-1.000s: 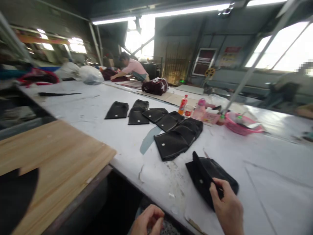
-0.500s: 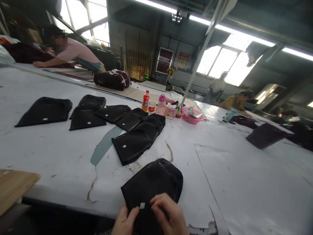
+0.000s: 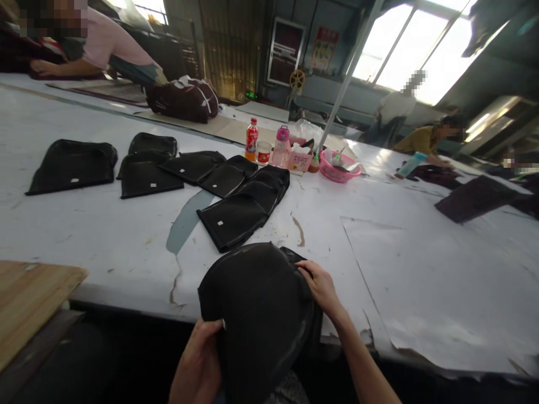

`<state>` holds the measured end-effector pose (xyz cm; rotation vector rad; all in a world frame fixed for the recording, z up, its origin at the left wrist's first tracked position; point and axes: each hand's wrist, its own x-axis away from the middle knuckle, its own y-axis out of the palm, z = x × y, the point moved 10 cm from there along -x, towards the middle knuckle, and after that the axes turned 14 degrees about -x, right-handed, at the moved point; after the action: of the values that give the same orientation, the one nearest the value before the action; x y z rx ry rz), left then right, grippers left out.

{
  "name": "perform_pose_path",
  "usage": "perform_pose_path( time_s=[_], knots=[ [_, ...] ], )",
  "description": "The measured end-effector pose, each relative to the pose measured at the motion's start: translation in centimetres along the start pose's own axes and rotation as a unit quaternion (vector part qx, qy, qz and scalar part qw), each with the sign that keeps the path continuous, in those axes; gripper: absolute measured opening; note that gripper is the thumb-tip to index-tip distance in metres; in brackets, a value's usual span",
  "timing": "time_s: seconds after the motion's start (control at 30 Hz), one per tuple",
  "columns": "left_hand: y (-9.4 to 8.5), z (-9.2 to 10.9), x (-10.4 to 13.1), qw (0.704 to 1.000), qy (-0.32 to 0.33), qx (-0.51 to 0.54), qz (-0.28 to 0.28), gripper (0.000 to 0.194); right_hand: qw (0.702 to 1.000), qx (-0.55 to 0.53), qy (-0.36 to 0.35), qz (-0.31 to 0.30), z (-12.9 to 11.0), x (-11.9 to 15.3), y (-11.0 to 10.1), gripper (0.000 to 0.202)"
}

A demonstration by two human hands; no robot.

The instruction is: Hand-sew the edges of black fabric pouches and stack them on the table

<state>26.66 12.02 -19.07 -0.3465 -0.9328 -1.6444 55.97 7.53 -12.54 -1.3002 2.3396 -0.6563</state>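
A black fabric piece [image 3: 256, 314] with a rounded top is lifted at the table's front edge, and both my hands are on it. My left hand [image 3: 199, 353] pinches its left edge, thumb on the front face; the other fingers are behind the cloth. At the upper right edge, my right hand [image 3: 319, 285] is closed on the material, beside a further black fold that shows behind it. Beyond lie similar black pieces, among them a nearby overlapping one [image 3: 236, 216] with a small white tag and another [image 3: 76, 165] at far left.
The white-covered table [image 3: 421, 280] has torn patches. A wooden board [image 3: 37, 303] juts in at left. Farther back stand a juice bottle [image 3: 251, 140], a pink-lidded bottle [image 3: 281, 148] and a pink basket [image 3: 339, 171], near a slanted pole [image 3: 343, 84]. Several people are around the table.
The black piece has been raised and tilted, and its white tag is no longer plainly visible. My right hand has moved from the middle of the piece to its upper right edge. The view has tilted down.
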Motion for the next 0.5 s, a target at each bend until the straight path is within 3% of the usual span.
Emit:
perform_pose_path(
  time_s=[0.13, 0.33, 0.5],
  knots=[
    [-0.8, 1.4, 2.1, 0.997, 0.042, -0.061, -0.015, 0.037, 0.999, 0.018, -0.027, -0.018, -0.5, -0.1, 1.0, 0.034],
    [-1.2, 1.2, 3.6, 0.989, 0.057, -0.13, -0.038, 0.036, 0.996, 0.08, -0.049, -0.004, -0.5, -0.3, 2.3, 0.031],
    [-2.9, 1.9, 4.9, 0.976, 0.108, -0.19, 0.022, 0.032, 0.991, 0.119, -0.065, 0.004, -0.6, -0.1, 3.1, 0.032]
  ],
)
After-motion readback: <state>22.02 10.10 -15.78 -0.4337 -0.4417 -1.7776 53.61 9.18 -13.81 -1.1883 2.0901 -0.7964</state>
